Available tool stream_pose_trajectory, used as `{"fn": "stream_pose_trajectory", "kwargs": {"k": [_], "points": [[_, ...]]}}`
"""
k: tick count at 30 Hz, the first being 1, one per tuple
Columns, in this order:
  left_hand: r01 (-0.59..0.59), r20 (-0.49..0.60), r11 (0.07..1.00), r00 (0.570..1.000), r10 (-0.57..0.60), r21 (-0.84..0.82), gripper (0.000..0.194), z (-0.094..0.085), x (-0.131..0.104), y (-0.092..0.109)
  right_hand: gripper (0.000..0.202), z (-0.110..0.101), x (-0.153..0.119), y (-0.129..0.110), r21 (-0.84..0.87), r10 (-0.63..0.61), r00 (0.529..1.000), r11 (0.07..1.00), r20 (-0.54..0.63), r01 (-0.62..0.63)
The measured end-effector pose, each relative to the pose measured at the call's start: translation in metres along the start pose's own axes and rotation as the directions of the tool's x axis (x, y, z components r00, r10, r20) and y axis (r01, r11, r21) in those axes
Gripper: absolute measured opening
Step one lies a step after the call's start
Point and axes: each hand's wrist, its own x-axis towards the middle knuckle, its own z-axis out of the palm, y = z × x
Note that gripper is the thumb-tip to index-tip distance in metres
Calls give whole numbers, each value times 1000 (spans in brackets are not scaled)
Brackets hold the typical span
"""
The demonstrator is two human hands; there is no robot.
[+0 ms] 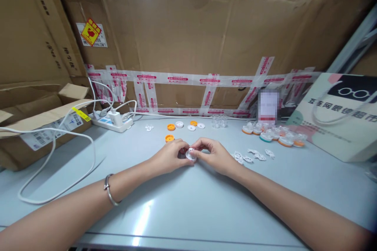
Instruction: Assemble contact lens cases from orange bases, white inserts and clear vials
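Note:
At the middle of the grey table, my left hand grips the rim of a small white round part between thumb and fingers. From the other side my right hand is closed on the same part, thumb and finger at its top. Just behind my left hand lies an orange ring. Farther back are another orange ring and several white and orange discs. Flat white cut-out pieces lie right of my right hand.
Clear cups stand at the back, with assembled clear-topped pieces at the right. A paper bag leans at far right. A power strip, loose white cable and open carton occupy the left. Cardboard walls the back.

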Motion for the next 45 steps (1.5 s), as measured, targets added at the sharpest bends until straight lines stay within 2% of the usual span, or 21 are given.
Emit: {"fn": "stream_pose_trajectory", "kwargs": {"k": [9,16,19,21,22,25,28,32,36,41,45], "points": [[-10,3,1000,1000,10,21,27,-1,-1,0,17,-1,2,0,-4,-4,1000,1000,8,4],[4,-27,1000,1000,-4,-10,33,-1,-1,3,23,-1,-1,-5,-9,1,1000,1000,-10,-1],[12,-44,1000,999,-12,-7,32,0,-2,5,33,-27,11,-1,-38,-28,985,999,-168,22],[8,-42,1000,999,-8,-11,31,0,-3,5,29,-56,23,8,-179,-67,927,984,-368,-1],[6,-39,1000,999,-6,-17,31,0,-3,5,26,-73,30,15,-221,-66,904,975,-421,-32],[6,-32,1000,999,-6,-21,31,-1,-4,5,15,-115,44,43,-319,-63,871,941,-488,-111],[4,-32,1000,999,-5,-17,30,-1,-4,6,20,-131,51,69,-413,-79,871,899,-485,-149],[-1,-39,1000,999,0,-25,30,0,-3,4,25,-125,53,89,-498,-107,872,851,-478,-169],[-5,-47,1000,999,4,-18,33,3,-1,1,23,-116,53,93,-536,-124,867,825,-483,-180],[2,-55,999,998,-4,-37,31,5,-1,1,16,-111,51,89,-515,-118,848,834,-516,-198],[35,-56,992,998,-42,-121,27,4,-2,5,16,-112,49,71,-445,-126,818,879,-561,-170]]}}
